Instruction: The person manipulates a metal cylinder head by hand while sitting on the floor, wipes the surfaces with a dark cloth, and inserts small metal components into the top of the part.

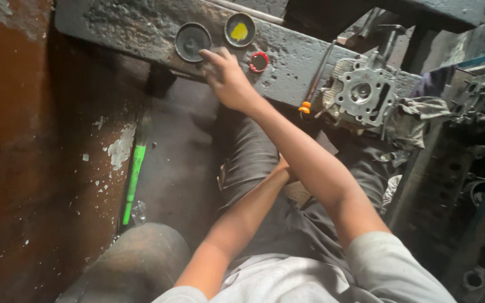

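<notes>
Your right hand (227,78) reaches across your body to the near edge of the worktop (298,56). Its fingers (211,56) lie loosely together and stretched forward, pinching nothing. The fingertips touch the rim of a round dark tin (192,40), which sits open on the worktop close to its left end. The knuckles and wrist hang just off the near edge, above your lap.

Just beside that dark tin, toward the far edge, stands a second round tin (239,29) with a yellow paste inside. A small red cap (259,62) lies right of your hand, near the front edge and not touching it.

Your left hand (283,166) is tucked under your right forearm, down at your lap. Only a sliver of it shows, so you cannot tell how its fingers are set.

Farther right along the worktop, a thin metal rod with an orange tip (312,84) leans over the near edge. Next to it a grey metal engine casting (361,92) rests at the right end, with a dirty rag (419,115) draped just beside it. Down at the left, a green-handled tool (134,179) stands against the rust-coloured wall (23,157).
</notes>
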